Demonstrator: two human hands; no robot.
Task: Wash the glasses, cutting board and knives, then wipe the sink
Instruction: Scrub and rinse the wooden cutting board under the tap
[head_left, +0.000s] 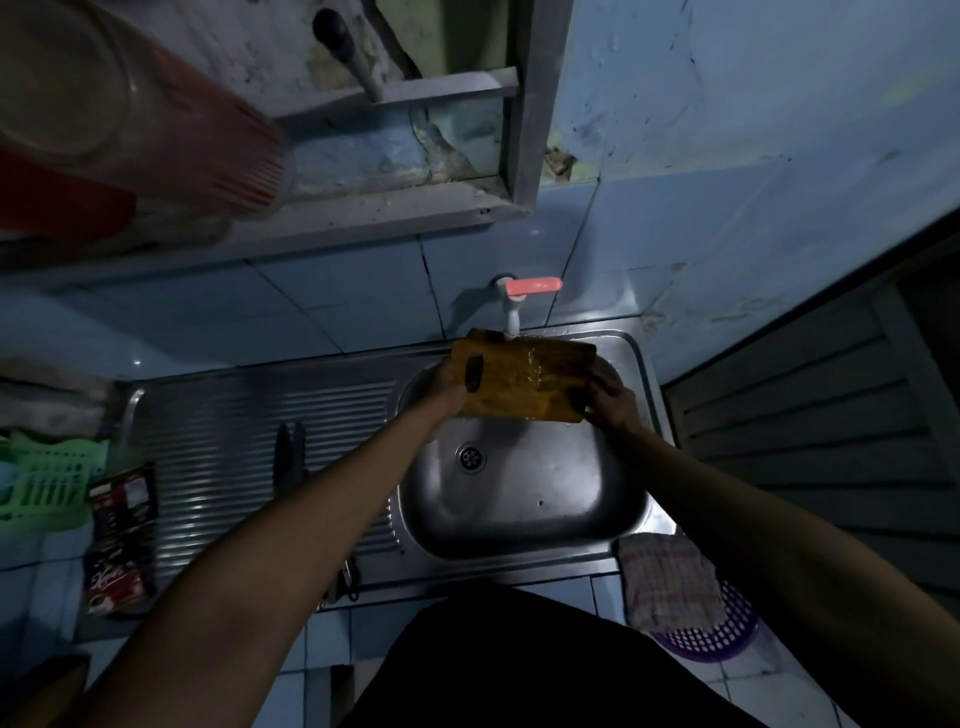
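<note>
While water wets it under the tap (511, 312), we grip the cutting board (519, 382) above the sink (519, 483), left hand (449, 387) and right hand (610, 400) curled round its ends.

Both forearms (291, 525) are bare from the wrists to the bottom of the picture, with no sleeve showing on either. The left hand (448, 387) and the right hand (610, 402) wear no gloves, and no ring, watch or bracelet shows. Low in the middle lies a dark, plain black garment (519, 665) on the person's front.
</note>
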